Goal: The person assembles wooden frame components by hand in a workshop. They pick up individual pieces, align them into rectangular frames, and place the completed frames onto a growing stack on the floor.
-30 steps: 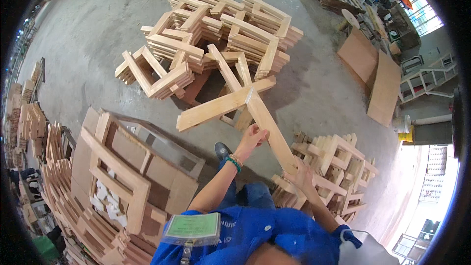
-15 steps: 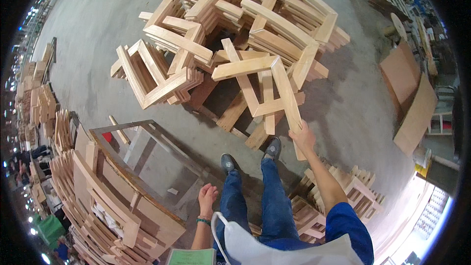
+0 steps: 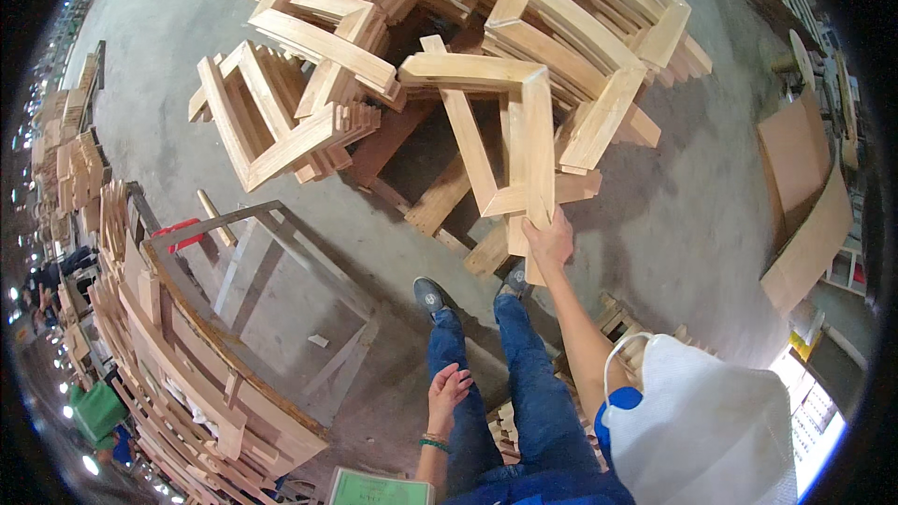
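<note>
My right hand (image 3: 549, 239) is closed round the lower end of an angled pale wooden frame piece (image 3: 539, 145). From my grip its long leg runs away from me to a mitred corner, where a second leg turns left. Another wooden frame (image 3: 470, 145) lies partly behind it, over the wooden pallet (image 3: 437, 201). Stacks of similar frames (image 3: 313, 47) rise beyond and to both sides. My left hand (image 3: 449, 388) hangs in front of my thigh, fingers loosely bent and apart, holding nothing.
On the left stand a dark metal frame (image 3: 271, 215) and a rack of curved wooden parts (image 3: 178, 346). Cardboard sheets (image 3: 798, 140) lean at the right. More wooden parts (image 3: 613, 318) lie beside my right leg. A white mask (image 3: 702, 411) blocks the lower right.
The held frame piece has swung left and more upright with my right hand. My left hand has moved right, across my thigh. The view has shifted, bringing the stacks higher in the picture.
</note>
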`<move>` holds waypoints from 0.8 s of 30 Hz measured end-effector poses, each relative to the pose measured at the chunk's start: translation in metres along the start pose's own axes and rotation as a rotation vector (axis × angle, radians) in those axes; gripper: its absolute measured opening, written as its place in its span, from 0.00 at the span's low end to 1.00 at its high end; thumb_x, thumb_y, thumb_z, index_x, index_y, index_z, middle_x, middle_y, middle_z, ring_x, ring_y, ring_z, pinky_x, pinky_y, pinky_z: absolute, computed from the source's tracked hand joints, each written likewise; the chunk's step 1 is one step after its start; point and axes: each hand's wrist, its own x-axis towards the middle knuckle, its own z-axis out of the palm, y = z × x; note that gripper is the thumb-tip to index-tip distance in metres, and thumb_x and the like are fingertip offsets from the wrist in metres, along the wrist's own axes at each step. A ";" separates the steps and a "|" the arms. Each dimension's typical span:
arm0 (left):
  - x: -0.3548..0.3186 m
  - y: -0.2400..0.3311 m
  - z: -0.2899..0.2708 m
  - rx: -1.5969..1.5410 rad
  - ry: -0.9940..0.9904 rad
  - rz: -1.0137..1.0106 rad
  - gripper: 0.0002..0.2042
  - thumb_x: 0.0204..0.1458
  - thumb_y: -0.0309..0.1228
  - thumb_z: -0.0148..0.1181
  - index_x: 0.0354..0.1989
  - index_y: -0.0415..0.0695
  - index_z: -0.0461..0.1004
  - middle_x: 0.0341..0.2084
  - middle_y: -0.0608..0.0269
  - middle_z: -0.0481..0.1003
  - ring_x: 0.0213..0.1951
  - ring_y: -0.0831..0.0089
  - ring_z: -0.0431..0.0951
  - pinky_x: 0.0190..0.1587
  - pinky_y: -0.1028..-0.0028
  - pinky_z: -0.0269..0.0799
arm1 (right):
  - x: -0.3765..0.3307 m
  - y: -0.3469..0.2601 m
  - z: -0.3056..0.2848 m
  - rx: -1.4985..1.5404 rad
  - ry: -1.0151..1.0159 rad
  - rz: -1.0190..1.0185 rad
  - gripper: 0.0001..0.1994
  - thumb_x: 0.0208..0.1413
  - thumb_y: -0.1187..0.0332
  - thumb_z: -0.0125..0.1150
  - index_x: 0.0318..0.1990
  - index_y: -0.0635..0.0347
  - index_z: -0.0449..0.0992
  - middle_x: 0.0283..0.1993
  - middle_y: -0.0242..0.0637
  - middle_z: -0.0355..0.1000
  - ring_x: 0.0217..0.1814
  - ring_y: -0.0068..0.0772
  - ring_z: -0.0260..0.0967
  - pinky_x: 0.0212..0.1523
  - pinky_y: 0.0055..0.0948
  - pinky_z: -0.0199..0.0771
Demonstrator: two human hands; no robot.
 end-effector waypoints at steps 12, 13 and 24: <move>0.012 -0.033 -0.003 -0.141 0.018 -0.005 0.18 0.57 0.37 0.56 0.52 0.44 0.66 0.45 0.59 0.75 0.44 0.70 0.77 0.43 0.74 0.71 | 0.033 0.013 0.048 -0.044 -0.053 0.019 0.36 0.38 0.52 0.68 0.58 0.50 0.65 0.55 0.45 0.65 0.56 0.47 0.63 0.49 0.45 0.68; 0.012 -0.033 -0.002 -0.143 0.025 -0.004 0.17 0.57 0.37 0.56 0.52 0.44 0.66 0.45 0.59 0.75 0.44 0.70 0.77 0.43 0.74 0.71 | 0.035 0.013 0.049 -0.064 -0.083 0.046 0.36 0.38 0.51 0.68 0.58 0.50 0.64 0.57 0.44 0.63 0.57 0.47 0.63 0.50 0.45 0.68; 0.017 -0.026 0.003 -0.110 0.016 -0.073 0.19 0.57 0.38 0.55 0.54 0.44 0.65 0.48 0.58 0.73 0.46 0.69 0.76 0.45 0.70 0.73 | 0.029 0.023 0.064 -0.112 -0.016 0.109 0.39 0.36 0.52 0.68 0.59 0.50 0.64 0.55 0.42 0.62 0.59 0.46 0.61 0.52 0.44 0.67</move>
